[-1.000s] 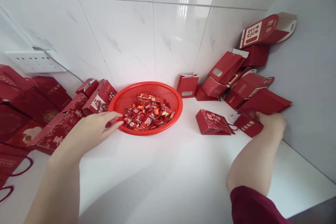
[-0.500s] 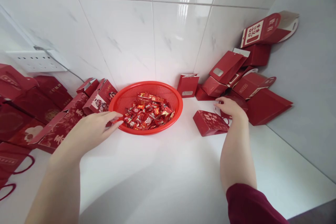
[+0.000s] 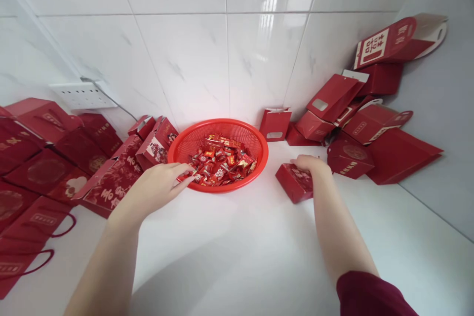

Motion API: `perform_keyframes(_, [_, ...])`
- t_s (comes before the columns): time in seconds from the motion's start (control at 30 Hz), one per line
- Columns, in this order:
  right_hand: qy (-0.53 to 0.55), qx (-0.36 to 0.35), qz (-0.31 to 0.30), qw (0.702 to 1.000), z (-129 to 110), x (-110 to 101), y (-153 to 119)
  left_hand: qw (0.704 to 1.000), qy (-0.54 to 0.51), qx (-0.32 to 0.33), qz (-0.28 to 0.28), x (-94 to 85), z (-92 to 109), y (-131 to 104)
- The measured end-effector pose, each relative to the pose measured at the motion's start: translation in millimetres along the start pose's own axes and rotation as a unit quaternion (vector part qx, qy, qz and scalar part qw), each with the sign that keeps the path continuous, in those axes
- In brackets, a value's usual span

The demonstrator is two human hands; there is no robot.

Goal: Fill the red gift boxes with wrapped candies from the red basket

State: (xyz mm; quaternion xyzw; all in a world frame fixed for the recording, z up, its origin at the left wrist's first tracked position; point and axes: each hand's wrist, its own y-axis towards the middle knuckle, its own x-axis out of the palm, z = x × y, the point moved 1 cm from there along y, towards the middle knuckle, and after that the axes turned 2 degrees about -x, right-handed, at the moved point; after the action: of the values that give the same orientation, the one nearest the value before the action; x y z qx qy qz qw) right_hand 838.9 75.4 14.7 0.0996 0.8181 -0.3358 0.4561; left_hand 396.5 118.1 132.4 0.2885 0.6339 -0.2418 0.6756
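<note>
My left hand (image 3: 157, 187) is at the front left edge of a red plastic mesh basket (image 3: 263, 158). Thumb and fingers are closed around the rim there. Wrapped candies (image 3: 222, 163) in red and gold lie in a heap inside the basket. To its right, a small dark red gift box (image 3: 294, 185) with pale printing lies on the white counter. My right hand (image 3: 311, 165) is closed over the box's far right side, hiding that end; its fingertips are partly out of sight.
Red boxes and bags (image 3: 111, 185) crowd the left, some with cord handles. More red boxes (image 3: 350, 155) are piled at the right against the grey side wall. A small red bag (image 3: 274, 124) stands by the tiled wall. A socket strip (image 3: 83, 95) with a cable is at left.
My right hand has come from behind the gift box's right end onto the box, which sits slightly nearer the basket. My left hand stays at the rim. The view has shifted left.
</note>
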Motion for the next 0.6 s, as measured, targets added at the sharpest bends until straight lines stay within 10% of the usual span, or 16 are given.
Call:
perform_keyframes(0.3, [0.068, -0.102, -0.149, 0.981, -15.6, 4.6, -10.8, 1.000, -0.011, 0.011, -0.010, -6.0, 18.0, -7.6])
perform_keyframes(0.6, [0.028, -0.130, -0.322, 0.937, -74.3, 61.0, -25.4, 0.957, -0.094, 0.210, -0.175, 35.9, 110.1, -24.7])
